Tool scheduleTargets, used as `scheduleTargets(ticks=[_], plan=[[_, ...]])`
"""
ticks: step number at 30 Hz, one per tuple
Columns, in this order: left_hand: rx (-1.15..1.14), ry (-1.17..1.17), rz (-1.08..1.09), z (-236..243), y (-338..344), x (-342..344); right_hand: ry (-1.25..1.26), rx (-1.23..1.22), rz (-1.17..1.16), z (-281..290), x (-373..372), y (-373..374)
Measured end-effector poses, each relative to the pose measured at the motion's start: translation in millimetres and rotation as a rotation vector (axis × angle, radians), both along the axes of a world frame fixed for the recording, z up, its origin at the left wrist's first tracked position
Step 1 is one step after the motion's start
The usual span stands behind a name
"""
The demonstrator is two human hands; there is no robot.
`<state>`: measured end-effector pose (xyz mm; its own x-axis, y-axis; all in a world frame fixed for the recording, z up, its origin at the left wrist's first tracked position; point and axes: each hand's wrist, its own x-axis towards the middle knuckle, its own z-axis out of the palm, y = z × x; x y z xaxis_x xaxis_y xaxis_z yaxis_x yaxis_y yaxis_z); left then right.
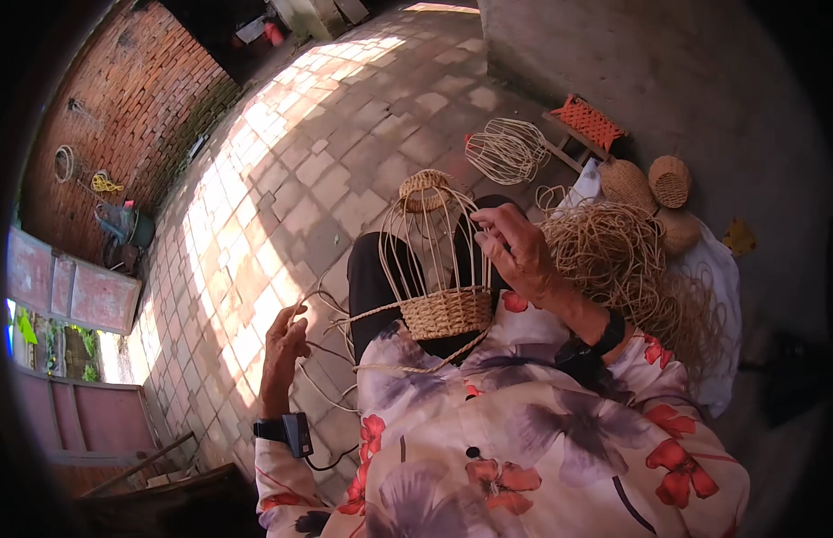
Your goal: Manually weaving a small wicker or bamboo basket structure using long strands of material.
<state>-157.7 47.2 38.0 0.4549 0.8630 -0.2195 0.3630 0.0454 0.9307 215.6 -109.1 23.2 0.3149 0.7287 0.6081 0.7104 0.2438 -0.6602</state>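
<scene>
A half-woven basket [446, 314] rests on my lap between my dark-trousered knees. Its lower band is tightly woven, bare ribs rise from it, and a small woven ring [424, 192] joins them at the far end. My right hand [517, 249] is closed at the right side, its fingers on the upright ribs. Out to the left, my left hand [282, 348] has its fingers curled together on a straw-coloured cord [367, 315] that runs to the woven band. Another length of cord crosses my shirt below the basket, and loose loops hang beside my left hand.
At right, a heap of loose cord [604, 247] lies on a white cloth [723, 327], beside several finished woven pieces [627, 184]. Beyond stand a wire-like rib frame [509, 151] and a small stool with an orange woven seat [588, 123]. Stone paving [318, 175] reaches a brick wall [134, 117].
</scene>
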Motion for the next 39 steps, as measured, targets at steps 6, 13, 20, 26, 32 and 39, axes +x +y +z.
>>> scheduleTargets(ticks=[6,13,20,26,32,39], plan=[[-0.125,-0.054,-0.094,6.3,-13.9,55.7,0.119,-0.281,0.395,-12.3,-15.6,-35.9],[0.214,0.157,-0.421,4.9,-29.7,90.6,0.025,-0.095,0.115,23.1,-20.7,-1.3],[-0.09,0.062,-0.302,5.8,-28.1,87.1,-0.333,-0.067,-0.084,25.0,-41.0,60.8],[-0.363,-0.524,0.002,-1.5,4.0,14.4,-0.358,-0.205,-0.079,19.9,-32.2,69.1],[0.244,-0.034,0.073,33.0,-2.4,0.5,-0.37,-0.192,-0.045,21.7,-36.2,59.1],[0.396,0.115,-0.027,51.0,-7.3,33.9,-0.332,-0.185,-0.068,25.5,-34.4,47.5]])
